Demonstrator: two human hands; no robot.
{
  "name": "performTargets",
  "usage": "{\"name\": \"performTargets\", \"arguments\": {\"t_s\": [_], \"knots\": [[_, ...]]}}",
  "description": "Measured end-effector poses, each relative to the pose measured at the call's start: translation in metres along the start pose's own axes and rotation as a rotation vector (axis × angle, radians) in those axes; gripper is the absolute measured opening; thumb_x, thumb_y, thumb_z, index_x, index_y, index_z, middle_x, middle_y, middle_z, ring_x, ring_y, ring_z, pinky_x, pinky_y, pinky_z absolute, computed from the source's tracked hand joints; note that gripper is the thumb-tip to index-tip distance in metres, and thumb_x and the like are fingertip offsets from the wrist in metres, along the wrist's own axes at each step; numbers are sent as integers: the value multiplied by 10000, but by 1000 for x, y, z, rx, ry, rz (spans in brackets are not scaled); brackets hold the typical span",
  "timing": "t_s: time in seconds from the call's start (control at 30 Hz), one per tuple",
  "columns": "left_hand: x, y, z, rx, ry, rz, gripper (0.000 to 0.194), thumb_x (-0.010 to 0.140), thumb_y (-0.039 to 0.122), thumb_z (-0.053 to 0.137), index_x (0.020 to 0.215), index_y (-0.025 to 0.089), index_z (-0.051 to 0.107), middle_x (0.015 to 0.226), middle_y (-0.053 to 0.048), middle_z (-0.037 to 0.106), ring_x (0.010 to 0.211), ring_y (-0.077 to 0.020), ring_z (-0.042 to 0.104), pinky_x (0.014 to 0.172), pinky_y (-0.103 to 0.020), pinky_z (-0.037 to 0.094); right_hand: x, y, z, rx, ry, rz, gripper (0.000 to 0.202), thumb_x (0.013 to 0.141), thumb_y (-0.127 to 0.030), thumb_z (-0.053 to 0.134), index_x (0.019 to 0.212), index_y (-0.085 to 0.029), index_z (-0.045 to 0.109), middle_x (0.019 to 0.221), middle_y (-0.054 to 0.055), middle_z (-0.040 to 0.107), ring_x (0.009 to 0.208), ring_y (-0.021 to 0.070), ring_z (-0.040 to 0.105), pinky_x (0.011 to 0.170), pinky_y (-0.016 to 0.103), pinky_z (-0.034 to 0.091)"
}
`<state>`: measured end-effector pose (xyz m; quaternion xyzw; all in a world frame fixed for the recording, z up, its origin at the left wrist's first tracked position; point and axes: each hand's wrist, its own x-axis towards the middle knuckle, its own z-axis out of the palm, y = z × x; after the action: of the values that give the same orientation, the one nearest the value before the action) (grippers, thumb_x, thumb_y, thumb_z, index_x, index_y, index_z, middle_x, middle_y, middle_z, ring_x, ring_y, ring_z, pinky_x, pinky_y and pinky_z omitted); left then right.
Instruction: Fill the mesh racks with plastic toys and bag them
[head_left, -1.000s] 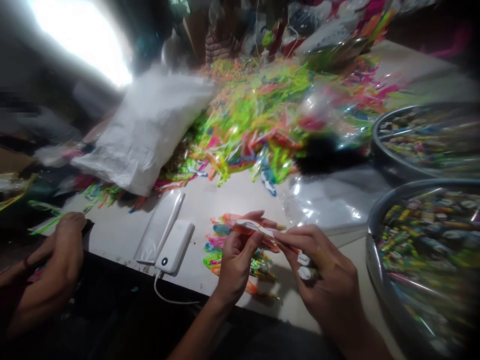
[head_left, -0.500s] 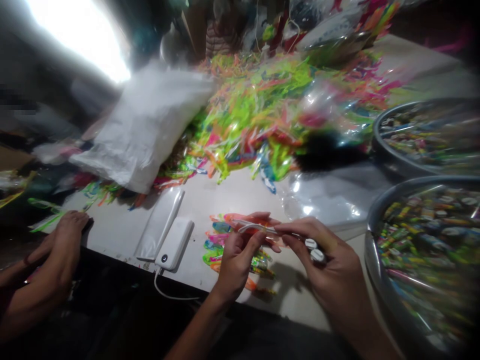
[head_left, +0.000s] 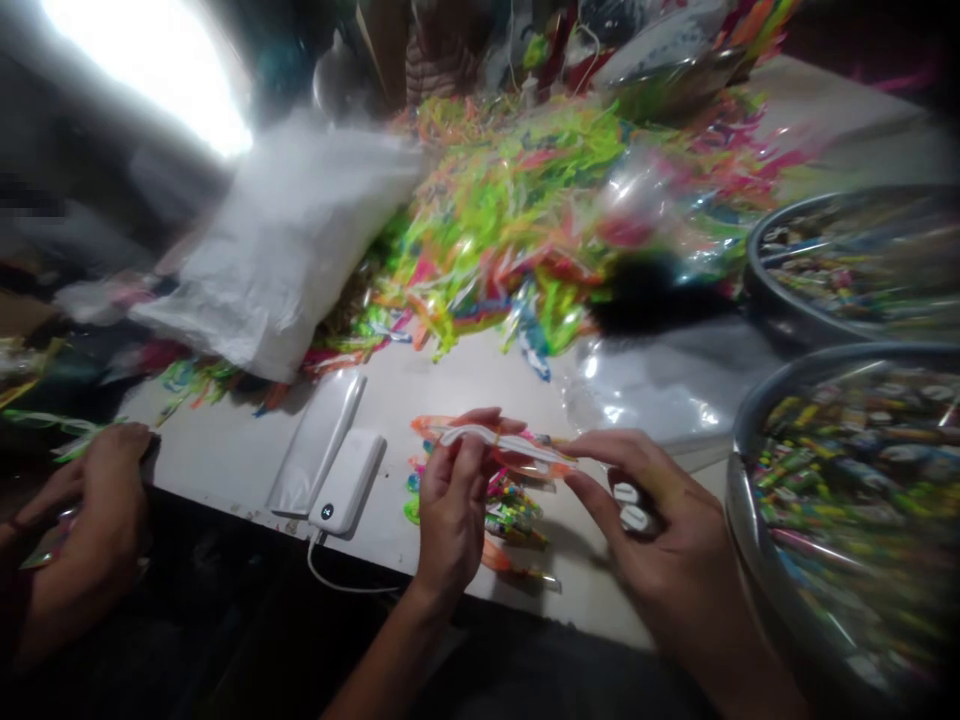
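Note:
My left hand point(head_left: 454, 500) pinches a slim orange translucent plastic piece point(head_left: 429, 428) with a white strip or cord point(head_left: 517, 447) along it. At its other end, the thumb and forefinger of my right hand point(head_left: 660, 530) close on the orange tip. Two small white-ended tubes point(head_left: 634, 518) are tucked in the curled fingers of my right hand; their other ends are hidden. Below the hands, several similar colourful pieces point(head_left: 514, 515) lie in a row on the white table point(head_left: 592, 590). One orange piece point(head_left: 506, 558) lies nearest the front edge.
A large heap of bright plastic pieces point(head_left: 487, 240) covers the table's back. Two metal bowls, one near point(head_left: 739, 440) and one far point(head_left: 757, 250), stand right, full of small tubes. Left are a white sack point(head_left: 277, 240), a power bank point(head_left: 349, 480) and another person's hand point(head_left: 116, 460).
My left hand has shifted slightly left, and the orange piece is now stretched more plainly between both hands. The other person's hands have moved left with a green piece.

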<state>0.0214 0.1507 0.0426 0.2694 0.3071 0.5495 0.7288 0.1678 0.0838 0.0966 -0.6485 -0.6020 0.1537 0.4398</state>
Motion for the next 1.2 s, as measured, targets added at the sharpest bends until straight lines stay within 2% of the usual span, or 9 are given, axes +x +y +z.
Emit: {"name": "performTargets", "arguments": {"t_s": [0.13, 0.2, 0.33, 0.4, 0.57, 0.73, 0.93, 1.2], "knots": [[0, 2, 3, -16, 45, 54, 259, 994, 374, 697, 1158, 176, 734, 1073, -83, 798, 917, -171, 786, 796, -214, 629, -7, 2, 2, 62, -13, 122, 203, 979, -338, 702, 1181, -359, 720, 1134, -72, 764, 813, 96, 707, 753, 168, 578], [-2, 2, 5, -16, 46, 57, 282, 993, 389, 696, 1173, 173, 726, 1085, -90, 794, 899, -168, 783, 777, -215, 632, -10, 3, 4, 42, 21, 136, 216, 977, -324, 703, 1187, -375, 720, 1113, -84, 771, 808, 96, 718, 718, 157, 581], [-8, -2, 6, -8, 7, 49, 286, 1017, 346, 665, 1259, 194, 683, 1155, -92, 778, 932, -162, 778, 819, -232, 638, -10, 0, 8, -44, 99, 28, 268, 978, -219, 684, 1200, -363, 729, 1150, -86, 768, 946, 104, 733, 926, 175, 571], [-10, -4, 5, 3, -41, 53, 286, 1033, 327, 640, 1294, 210, 654, 1199, -95, 762, 929, -170, 781, 835, -266, 650, -8, -2, 8, -21, 110, 4, 259, 980, -200, 677, 1184, -347, 741, 1156, -84, 768, 975, 101, 731, 978, 175, 553], [-11, -5, 3, 48, -87, 72, 250, 1038, 284, 635, 1283, 234, 631, 1227, -79, 749, 822, -152, 788, 814, -287, 663, -5, -3, 5, 82, 82, 36, 210, 985, -226, 683, 1154, -310, 775, 1156, -65, 782, 1058, 95, 735, 990, 136, 529], [-10, -4, 3, 37, -103, 79, 263, 1042, 275, 626, 1302, 236, 609, 1244, -83, 741, 844, -166, 791, 809, -295, 669, -3, -2, 3, 163, 73, 96, 168, 984, -273, 702, 1116, -334, 788, 1131, -79, 789, 1051, 81, 739, 966, 110, 529], [-10, -2, 0, 37, -147, 15, 284, 1045, 273, 618, 1326, 229, 609, 1278, -96, 727, 863, -179, 793, 814, -309, 670, 3, 2, 2, 256, -15, 146, 157, 983, -300, 710, 1101, -368, 789, 1105, -95, 788, 1035, 63, 735, 884, 64, 530], [-7, 2, -3, 59, -245, -22, 184, 1066, 272, 577, 1229, 204, 630, 1209, -93, 753, 851, -183, 794, 799, -302, 667, 6, 4, -1, 280, -68, 147, 125, 971, -315, 721, 1064, -341, 801, 1091, -59, 794, 1060, 121, 741, 932, 142, 542]]}}
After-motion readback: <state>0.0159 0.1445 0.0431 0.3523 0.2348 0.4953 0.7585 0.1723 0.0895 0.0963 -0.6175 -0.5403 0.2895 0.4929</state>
